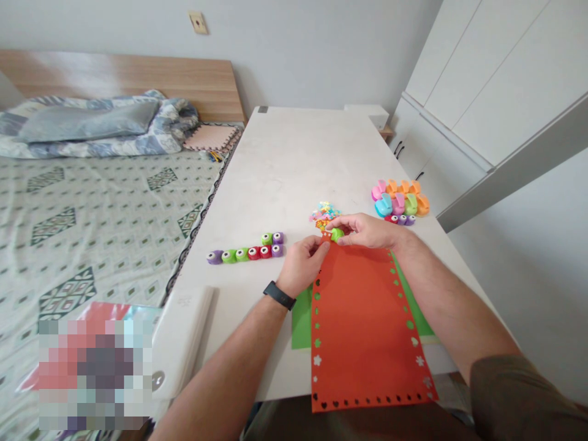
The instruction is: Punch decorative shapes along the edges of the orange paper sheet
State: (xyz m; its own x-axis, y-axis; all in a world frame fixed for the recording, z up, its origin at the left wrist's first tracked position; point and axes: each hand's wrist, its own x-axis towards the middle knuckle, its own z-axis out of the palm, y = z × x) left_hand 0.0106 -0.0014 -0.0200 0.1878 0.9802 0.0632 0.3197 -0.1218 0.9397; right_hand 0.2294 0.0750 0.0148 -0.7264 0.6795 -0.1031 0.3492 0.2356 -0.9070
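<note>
An orange-red sheet of paper (362,318) lies lengthwise before me, with small shapes punched along its left, right and near edges. At its far left corner my left hand (303,260), wearing a black wristband, pinches the sheet. My right hand (362,231) grips a light green craft punch (337,234) at the far edge, close to that corner. Just beyond the hands is a small heap of coloured paper cut-outs (325,212). Part of a green sheet (301,321) shows beneath the orange-red one. The fingers partly hide the punch.
Several small purple, green and red punches (248,253) stand in rows on the left of the white table (316,153). Larger pastel punches (399,199) are grouped at the right. A long white device (184,340) lies at the near left, beside a bed (114,214).
</note>
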